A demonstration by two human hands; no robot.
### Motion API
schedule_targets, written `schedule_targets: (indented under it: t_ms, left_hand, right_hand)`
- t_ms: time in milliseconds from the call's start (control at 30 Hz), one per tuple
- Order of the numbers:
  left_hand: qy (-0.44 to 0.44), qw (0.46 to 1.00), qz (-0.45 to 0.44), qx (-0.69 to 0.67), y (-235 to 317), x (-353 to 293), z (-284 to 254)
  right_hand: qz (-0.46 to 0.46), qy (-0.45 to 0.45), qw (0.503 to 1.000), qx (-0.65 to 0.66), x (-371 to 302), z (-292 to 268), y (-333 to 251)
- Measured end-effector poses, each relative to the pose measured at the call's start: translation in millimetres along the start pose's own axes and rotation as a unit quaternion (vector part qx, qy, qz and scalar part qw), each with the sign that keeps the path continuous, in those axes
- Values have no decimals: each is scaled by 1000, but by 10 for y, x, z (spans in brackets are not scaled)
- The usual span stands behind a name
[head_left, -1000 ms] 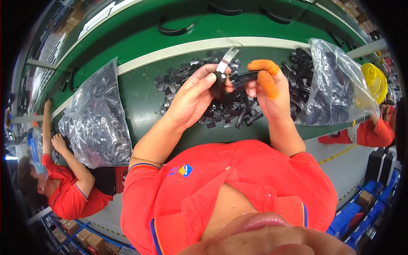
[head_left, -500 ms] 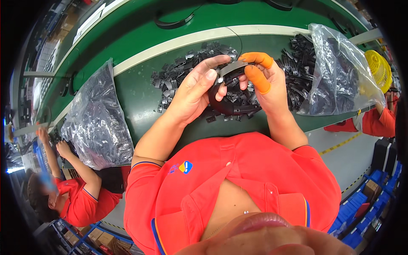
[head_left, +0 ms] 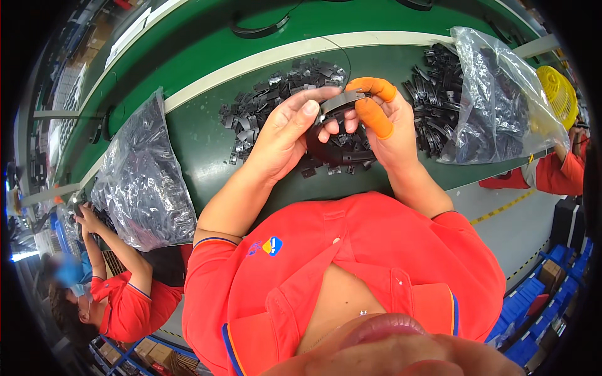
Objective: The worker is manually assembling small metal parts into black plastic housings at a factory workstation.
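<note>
One bare left hand [head_left: 282, 131] and an orange-tipped right hand [head_left: 397, 133] grip a curved black-and-grey band [head_left: 339, 102] between them, partly hiding it. Beneath, partly blocked, small black plastic pieces [head_left: 249, 119] lie heaped on the dark-green desk [head_left: 204, 133].

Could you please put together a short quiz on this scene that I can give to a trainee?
1. Fill in the missing word, straight or curved: the left hand and the right hand both hold a ____ piece.
2. The orange finger covers are worn on: A) the left hand; B) the right hand; C) both hands.
3. True or false: the yellow basket is off to the person's right.

Key:
1. Curved.
2. B, on its thumb and index finger.
3. True; it shows near the right edge of the view.
</note>
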State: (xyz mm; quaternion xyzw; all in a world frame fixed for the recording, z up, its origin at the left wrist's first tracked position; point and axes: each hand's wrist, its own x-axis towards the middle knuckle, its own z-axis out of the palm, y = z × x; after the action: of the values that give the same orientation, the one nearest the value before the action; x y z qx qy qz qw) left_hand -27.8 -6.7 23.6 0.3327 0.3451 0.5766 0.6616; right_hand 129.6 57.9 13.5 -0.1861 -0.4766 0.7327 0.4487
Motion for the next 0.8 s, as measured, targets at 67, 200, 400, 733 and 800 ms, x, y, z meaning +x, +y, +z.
schedule_targets:
  t_ms: [67,200,400,733,800]
  left_hand:
    - [0,1000,9,-16,-4,-2,-37]
    - [5,1000,13,-12,-17,-13,-53]
    - [29,1000,-2,9,-7,-6,-10]
    - [45,998,11,-41,-16,-25,-32]
    - [49,998,20,-24,-21,-25,-27]
  right_hand:
    - [2,-2,1000,4,-7,22,7]
    - [17,26,995,95,-72,-8,82]
    - [142,-28,985,95,7,-27,43]
    - [-63,66,987,-134,0,-38,-93]
    - [-74,67,981,-169,-26,-54,-97]
